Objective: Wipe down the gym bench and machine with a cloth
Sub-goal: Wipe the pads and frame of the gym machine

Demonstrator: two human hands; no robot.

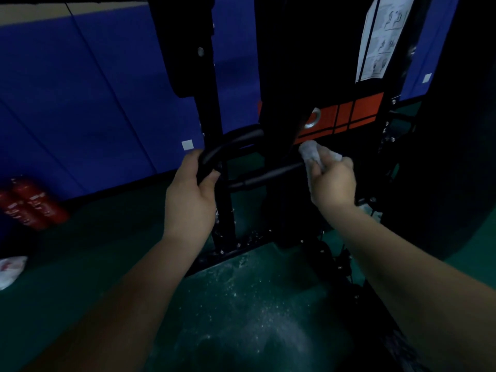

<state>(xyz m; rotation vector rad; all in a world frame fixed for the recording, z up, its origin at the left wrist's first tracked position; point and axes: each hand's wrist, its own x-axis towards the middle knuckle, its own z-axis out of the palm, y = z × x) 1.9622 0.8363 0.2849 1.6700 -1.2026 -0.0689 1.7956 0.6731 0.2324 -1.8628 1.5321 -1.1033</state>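
Single head-worn wide-angle view, looking forward and down from the person's own standpoint, both forearms reaching in from the bottom edge, close to the black machine frame (214,146) ahead, green floor (107,251) below, blue wall padding (80,103) at left

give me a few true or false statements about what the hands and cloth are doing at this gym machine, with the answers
1. The right hand holds a white cloth. True.
2. The left hand hangs free at the person's side. False: it grips a black curved handle on the machine.
3. The cloth is against the black padded bar. True.
4. Two red fire extinguishers lie on the floor at the left. True.
5. The wall padding is green. False: it is blue; the floor is green.
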